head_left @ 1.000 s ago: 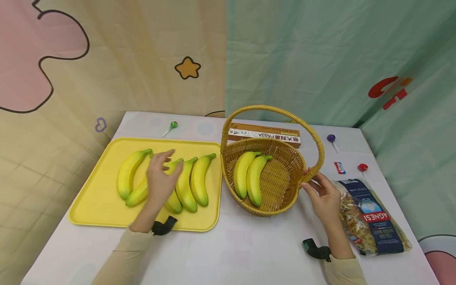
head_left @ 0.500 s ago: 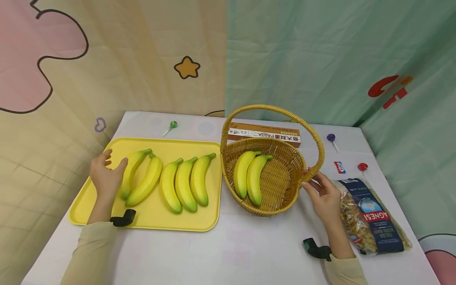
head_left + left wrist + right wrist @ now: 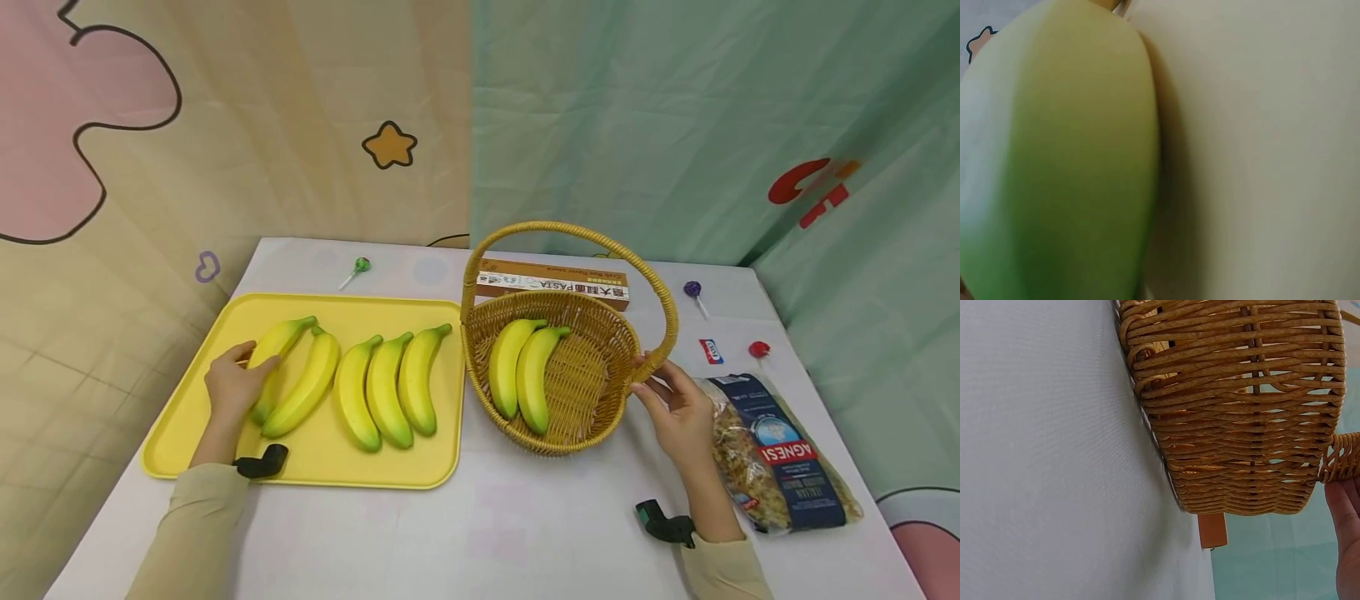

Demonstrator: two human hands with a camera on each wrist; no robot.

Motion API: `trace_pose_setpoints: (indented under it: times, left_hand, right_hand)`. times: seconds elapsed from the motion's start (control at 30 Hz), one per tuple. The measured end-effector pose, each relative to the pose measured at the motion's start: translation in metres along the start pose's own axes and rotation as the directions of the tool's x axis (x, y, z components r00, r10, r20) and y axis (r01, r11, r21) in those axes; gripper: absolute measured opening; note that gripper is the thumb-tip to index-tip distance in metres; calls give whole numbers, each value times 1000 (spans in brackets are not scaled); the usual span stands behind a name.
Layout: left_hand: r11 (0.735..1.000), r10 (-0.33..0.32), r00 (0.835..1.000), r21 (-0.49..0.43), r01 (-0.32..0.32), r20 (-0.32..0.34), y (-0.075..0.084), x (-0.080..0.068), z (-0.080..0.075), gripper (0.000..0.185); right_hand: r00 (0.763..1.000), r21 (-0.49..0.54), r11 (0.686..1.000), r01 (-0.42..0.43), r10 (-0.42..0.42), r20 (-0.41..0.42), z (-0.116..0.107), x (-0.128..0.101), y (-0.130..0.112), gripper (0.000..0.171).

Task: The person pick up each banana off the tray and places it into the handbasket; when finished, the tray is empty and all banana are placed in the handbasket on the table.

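On the yellow tray (image 3: 202,454) lie several yellow bananas with green ends. My left hand (image 3: 232,385) grips the leftmost banana (image 3: 279,337), thumb on its near side and fingers over the far side. That hand partly covers the banana's middle. In the left wrist view a banana (image 3: 1079,150) fills the left side, close up. A wicker basket (image 3: 581,312) stands right of the tray with two bananas (image 3: 533,375) inside. At the right base of its arched handle (image 3: 663,321), my right hand (image 3: 684,421) pinches the wicker between thumb and fingers.
Behind the basket lies a pasta box (image 3: 555,279). A pasta bag (image 3: 783,458) is right of my right hand. Lollipops, one green (image 3: 362,265), one purple (image 3: 693,290) and one red (image 3: 759,349), lie near a small red-and-blue packet (image 3: 711,351) and the tray. Curtains border the table.
My left hand has moved left across the tray, then in onto the leftmost banana, and its fingers have closed around it. The right hand has stayed at the basket handle.
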State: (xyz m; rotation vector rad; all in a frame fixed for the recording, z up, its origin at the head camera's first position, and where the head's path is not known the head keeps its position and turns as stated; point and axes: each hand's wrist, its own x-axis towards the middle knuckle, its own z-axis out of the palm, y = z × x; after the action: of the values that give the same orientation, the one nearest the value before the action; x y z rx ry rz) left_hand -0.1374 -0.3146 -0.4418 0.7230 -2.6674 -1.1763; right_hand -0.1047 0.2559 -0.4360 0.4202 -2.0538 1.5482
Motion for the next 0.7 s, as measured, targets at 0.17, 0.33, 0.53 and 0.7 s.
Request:
trace_pose_setpoints:
  times: [0.17,0.33,0.53,0.7]
  left_hand:
    - [1000,-20,999,-2,20,-44,2,1,-2,59]
    - [997,-47,986,-76,35,-160,20,-9,-7,59]
    - [971,93,953,-186,-151,-289,61,-52,1,54]
    - [900,314,912,-225,-374,-263,92,-93,23,49]
  right_hand:
    - [1000,13,1000,11,-11,-2,0,0,0,45]
    - [1000,24,1000,15,-15,-7,1,1,1,46]
    - [1000,5,1000,-3,3,-2,0,0,0,44]
    - [1000,4,1000,-9,9,2,0,0,0,43]
